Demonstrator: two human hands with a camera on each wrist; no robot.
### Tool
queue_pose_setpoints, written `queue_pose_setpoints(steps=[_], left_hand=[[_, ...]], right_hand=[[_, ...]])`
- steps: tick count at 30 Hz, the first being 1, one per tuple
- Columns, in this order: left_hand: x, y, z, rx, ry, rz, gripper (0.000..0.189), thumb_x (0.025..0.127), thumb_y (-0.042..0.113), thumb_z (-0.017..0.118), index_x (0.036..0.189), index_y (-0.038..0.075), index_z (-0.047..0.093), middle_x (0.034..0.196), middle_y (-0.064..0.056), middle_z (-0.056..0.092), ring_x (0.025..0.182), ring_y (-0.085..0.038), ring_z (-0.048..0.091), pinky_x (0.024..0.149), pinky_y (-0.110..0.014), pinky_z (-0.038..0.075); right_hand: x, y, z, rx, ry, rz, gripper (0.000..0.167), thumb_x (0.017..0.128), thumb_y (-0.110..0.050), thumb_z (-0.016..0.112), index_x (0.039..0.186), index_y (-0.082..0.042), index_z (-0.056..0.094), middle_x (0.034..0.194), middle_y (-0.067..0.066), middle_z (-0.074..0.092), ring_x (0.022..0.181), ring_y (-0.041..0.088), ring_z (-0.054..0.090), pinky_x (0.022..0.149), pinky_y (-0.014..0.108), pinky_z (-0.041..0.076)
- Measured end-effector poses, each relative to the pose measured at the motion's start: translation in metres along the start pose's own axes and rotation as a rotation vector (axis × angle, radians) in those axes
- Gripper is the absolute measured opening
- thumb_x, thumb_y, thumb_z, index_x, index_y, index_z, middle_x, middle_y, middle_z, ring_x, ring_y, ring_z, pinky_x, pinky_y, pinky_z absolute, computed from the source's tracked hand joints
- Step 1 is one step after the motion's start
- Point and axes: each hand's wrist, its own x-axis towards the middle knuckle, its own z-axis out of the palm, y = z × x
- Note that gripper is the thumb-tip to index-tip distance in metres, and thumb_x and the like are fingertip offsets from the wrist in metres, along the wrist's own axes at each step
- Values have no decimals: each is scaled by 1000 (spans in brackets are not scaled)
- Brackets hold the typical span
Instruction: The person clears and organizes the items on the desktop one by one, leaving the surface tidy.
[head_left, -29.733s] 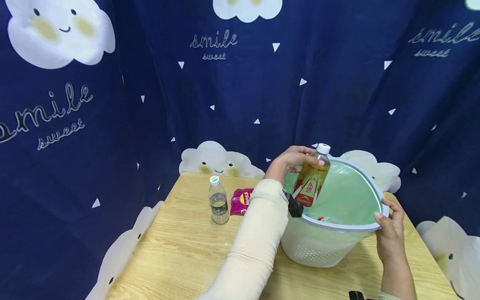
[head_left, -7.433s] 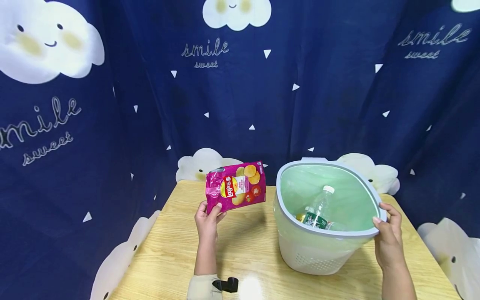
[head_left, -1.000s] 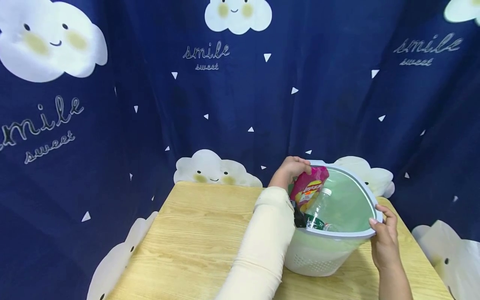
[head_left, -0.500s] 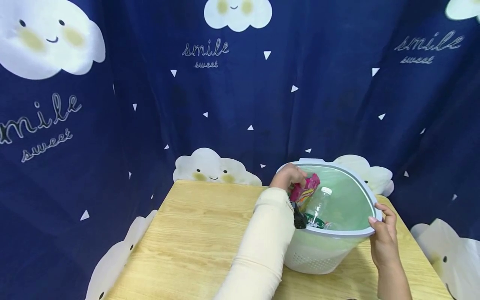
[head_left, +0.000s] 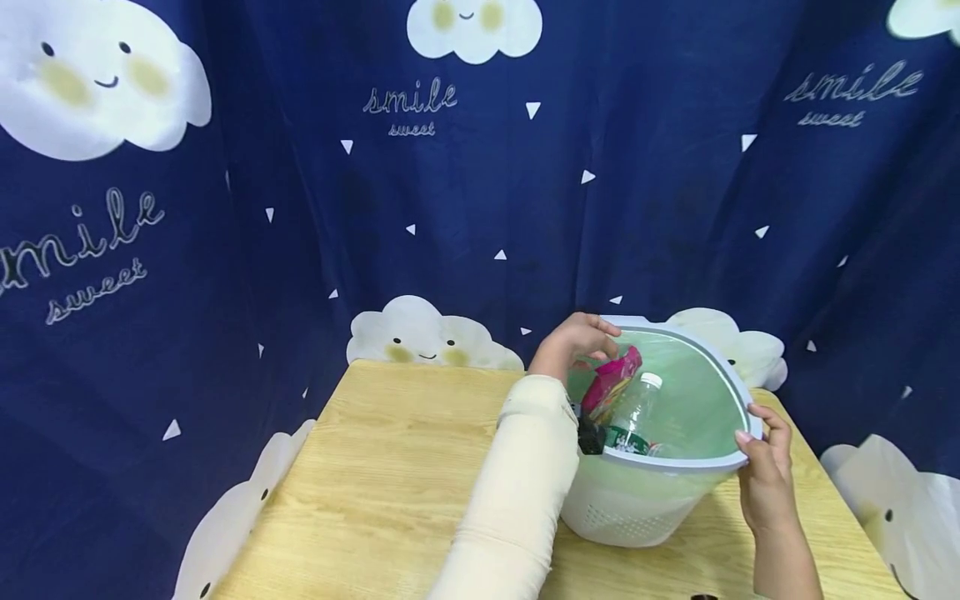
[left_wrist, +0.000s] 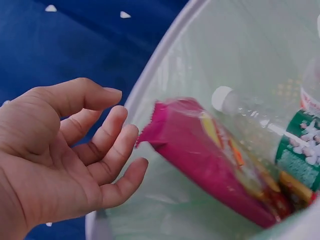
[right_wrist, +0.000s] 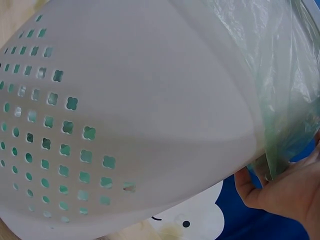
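My left hand (left_wrist: 75,145) hovers at the left rim of a white trash bin (head_left: 622,512), its fingers loosely bent and holding nothing. Just off the fingertips, a magenta Lay's chip bag (left_wrist: 200,155) stands on end inside the bin. Beside the bag leans a clear plastic bottle (head_left: 636,412) with a white cap and green label. A pale green bin liner (head_left: 697,400) covers the inside and folds over the rim. My right hand (head_left: 768,471) grips the bin's right rim, thumb on top; in the right wrist view its fingers (right_wrist: 245,187) bend up under the liner's overhang.
The bin stands on the right part of a light wooden table (head_left: 375,467). Behind it hangs a dark blue curtain (head_left: 450,192) printed with clouds and small triangles. A black wrist camera (head_left: 591,435) on the left forearm sits close to the bin's front rim.
The left hand lowered the chip bag into the bin, let go of it, and rose back toward the left rim. The right hand has kept its grip on the rim.
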Motion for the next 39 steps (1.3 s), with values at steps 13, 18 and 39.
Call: queue_pose_setpoints(steps=[13, 18, 39], left_hand=[[-28, -3, -25, -104, -32, 232, 25, 79, 1, 67, 102, 12, 66, 85, -1, 65, 93, -28, 61, 84, -49, 45], [-43, -22, -32, -121, 30, 350, 22, 82, 6, 68, 104, 9, 65, 82, -2, 65, 83, -18, 62, 74, -36, 49], [-132, -102, -62, -142, 328, 520, 27, 82, -5, 62, 109, -5, 59, 97, -18, 59, 90, -32, 56, 77, -32, 46]], right_hand=[[-8, -8, -6, -3, -82, 34, 51, 99, -9, 29, 148, -22, 19, 135, 0, 34, 121, 15, 38, 87, 26, 33], [-8, -14, -13, -99, -13, 49, 49, 101, -12, 32, 148, -20, 21, 131, 0, 35, 127, 21, 30, 84, 19, 38], [-4, -21, -23, -601, 108, 20, 39, 100, -21, 39, 138, -13, 45, 125, -19, 49, 110, 1, 43, 76, 10, 34]])
